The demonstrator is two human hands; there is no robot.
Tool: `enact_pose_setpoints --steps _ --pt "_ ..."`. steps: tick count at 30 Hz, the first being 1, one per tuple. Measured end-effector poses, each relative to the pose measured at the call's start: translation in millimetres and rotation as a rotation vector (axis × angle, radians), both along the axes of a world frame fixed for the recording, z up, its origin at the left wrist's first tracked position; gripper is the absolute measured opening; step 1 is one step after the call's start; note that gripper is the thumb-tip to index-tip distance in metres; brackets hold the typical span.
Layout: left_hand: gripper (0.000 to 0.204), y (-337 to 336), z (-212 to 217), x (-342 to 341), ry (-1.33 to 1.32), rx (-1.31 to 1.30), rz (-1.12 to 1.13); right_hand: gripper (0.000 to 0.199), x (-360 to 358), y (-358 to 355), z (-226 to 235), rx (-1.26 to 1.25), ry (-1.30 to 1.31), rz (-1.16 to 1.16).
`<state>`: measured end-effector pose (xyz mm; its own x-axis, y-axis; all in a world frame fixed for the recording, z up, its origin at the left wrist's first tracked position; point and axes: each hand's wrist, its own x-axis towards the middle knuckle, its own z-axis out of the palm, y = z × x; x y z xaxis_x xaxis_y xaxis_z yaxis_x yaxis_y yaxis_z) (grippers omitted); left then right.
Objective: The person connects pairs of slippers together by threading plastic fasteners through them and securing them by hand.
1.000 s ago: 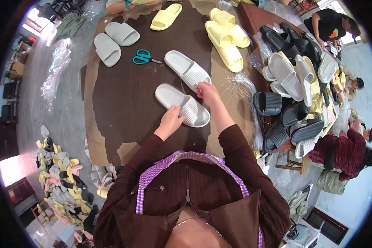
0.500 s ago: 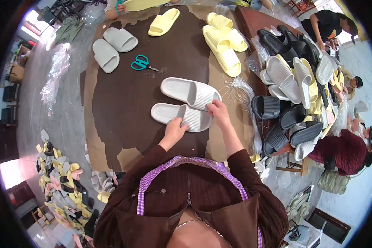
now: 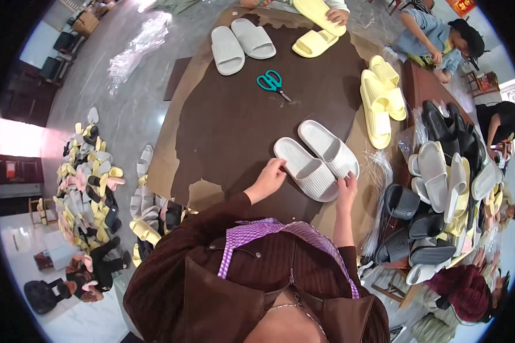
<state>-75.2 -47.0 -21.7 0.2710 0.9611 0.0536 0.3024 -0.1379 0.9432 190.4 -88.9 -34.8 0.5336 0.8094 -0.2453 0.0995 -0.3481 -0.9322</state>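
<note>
A pair of light grey slide slippers lies side by side before me, heels pointing away and to the left. My left hand (image 3: pixel 271 179) pinches the outer edge of the left slide (image 3: pixel 294 158), a little behind its ribbed strap. At the toe end of the right slide (image 3: pixel 320 141), my right hand (image 3: pixel 347 192) has its fingers closed on the front edge. Both slides rest on the brown sheet (image 3: pixel 229 126) covering the table. Teal-handled scissors (image 3: pixel 273 82) lie open-bladed beyond them.
Farther back sits another grey pair (image 3: pixel 252 39). Across the table, another person's hand (image 3: pixel 337 15) holds a yellow slide (image 3: pixel 320 17). Yellow slides (image 3: pixel 376 108) and clear plastic strands (image 3: pixel 381 188) lie rightward, beside a heap of mixed slides (image 3: pixel 432 177). More slippers (image 3: pixel 88 188) pile up on the floor leftward.
My view has swung left. The grey pair has turned, toes now nearer me. My left hand went from the strap to the outer edge; my right stayed at the toe end.
</note>
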Motion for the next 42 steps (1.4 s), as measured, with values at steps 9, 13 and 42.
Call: enact_pose_setpoints --steps 9,13,42 --pt "0.025 47 -34 -45 0.192 0.106 0.214 0.032 18 18 13 0.103 -0.035 -0.203" --pt "0.021 59 -34 -30 0.338 0.185 0.183 0.026 34 58 19 0.181 -0.199 -0.133" --pt "0.017 59 -42 -21 0.583 0.416 0.225 0.011 -60 134 88 0.177 -0.037 0.387"
